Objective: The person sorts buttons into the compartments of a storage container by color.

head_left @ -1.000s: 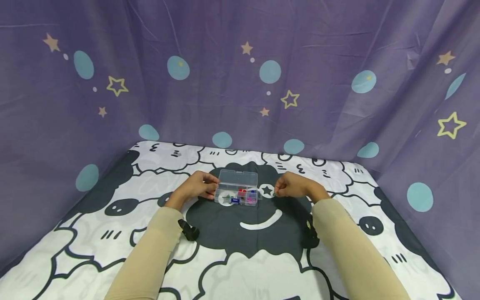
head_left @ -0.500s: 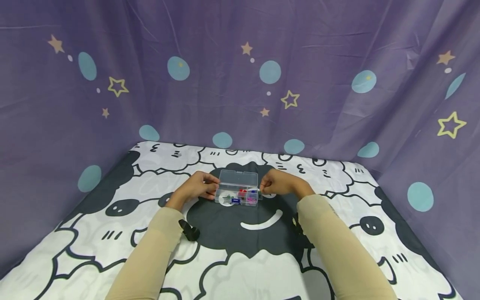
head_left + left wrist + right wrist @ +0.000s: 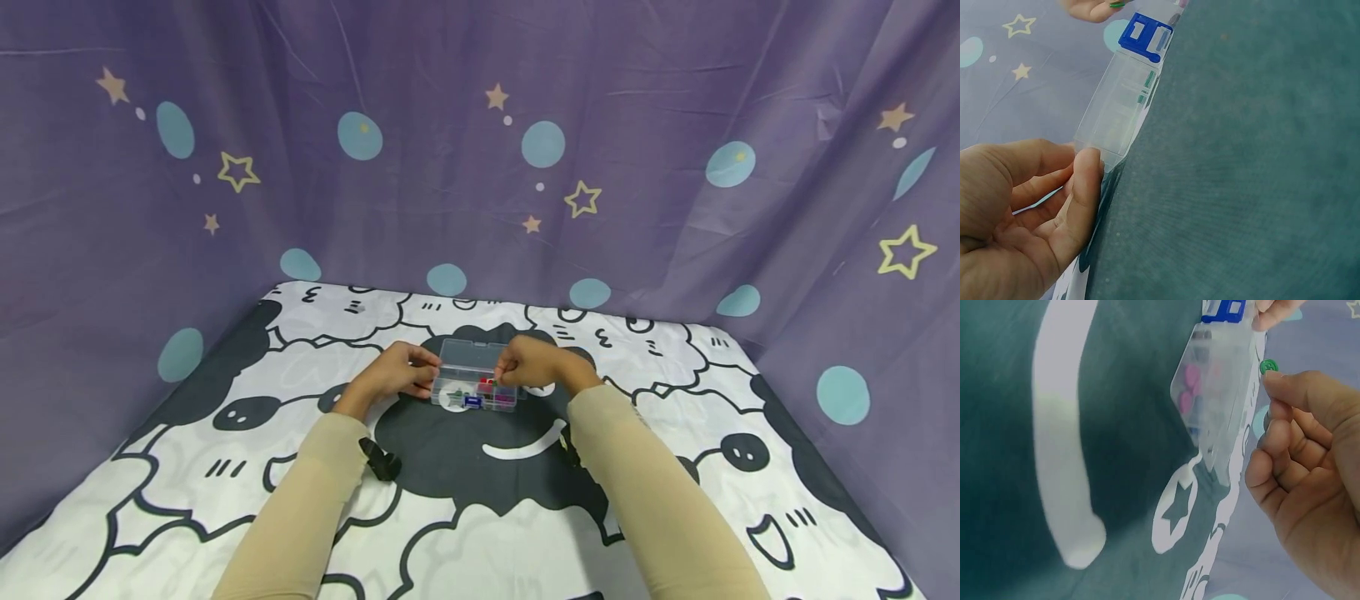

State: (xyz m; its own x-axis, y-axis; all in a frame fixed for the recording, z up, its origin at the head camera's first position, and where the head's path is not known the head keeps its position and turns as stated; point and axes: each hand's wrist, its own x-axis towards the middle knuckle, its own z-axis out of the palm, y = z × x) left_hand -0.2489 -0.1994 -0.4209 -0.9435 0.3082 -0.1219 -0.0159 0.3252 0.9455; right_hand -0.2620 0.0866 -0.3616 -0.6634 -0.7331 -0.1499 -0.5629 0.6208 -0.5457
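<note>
A small clear plastic box (image 3: 467, 356) with dividers stands on the cloth, its lid raised at the back. My left hand (image 3: 393, 371) holds the box's left end between thumb and fingers, as the left wrist view also shows. Over the box's right half is my right hand (image 3: 534, 364), pinching a green button (image 3: 1269, 366) between thumb and fingertip. Inside the box lie red pieces (image 3: 487, 383), pink pieces (image 3: 1191, 378) and, towards the left, green pieces (image 3: 1147, 80). A blue latch (image 3: 1144, 36) sits on the front wall. My right hand hides part of the lid.
A black and white cartoon cloth (image 3: 480, 550) covers the table. Behind it hangs a purple curtain (image 3: 450, 208) with stars and blue spots, which also runs along both sides. A white curved stripe (image 3: 1063, 425) is printed in front of the box.
My right hand has moved left from beside the box to above its right-hand compartments. My left hand has stayed at the box's left end.
</note>
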